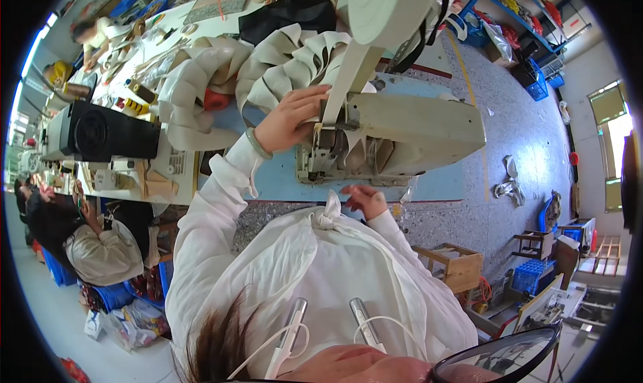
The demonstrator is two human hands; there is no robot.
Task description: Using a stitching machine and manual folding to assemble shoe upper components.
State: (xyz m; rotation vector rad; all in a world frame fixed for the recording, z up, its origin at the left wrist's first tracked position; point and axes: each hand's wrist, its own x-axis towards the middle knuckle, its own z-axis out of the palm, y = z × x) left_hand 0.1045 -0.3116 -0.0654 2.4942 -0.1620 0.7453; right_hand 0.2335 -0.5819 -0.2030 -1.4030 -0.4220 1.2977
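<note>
A beige sewing machine [418,132] stands on the light-blue table top [435,188] in front of me. White tape [345,81] runs down from a large roll [388,8] to the machine's head. My left hand [287,123], with a bracelet at the wrist, reaches to the left side of that head. Its fingers stretch out against the machine beside the tape, and the tips are partly hidden. A small curled light strip [355,148] shows by the needle area. Low in front of the machine, at the table's near edge, is my right hand [365,201], its fingers loosely bent and apart.
Overlapping pale curved pieces [288,65] lie in a chain behind my left hand, continuing to a second bunch [194,91]. Further left stand a black machine housing [104,132] and thread cones. A co-worker [100,242] sits at the left. A wooden stool [452,262] stands right of me.
</note>
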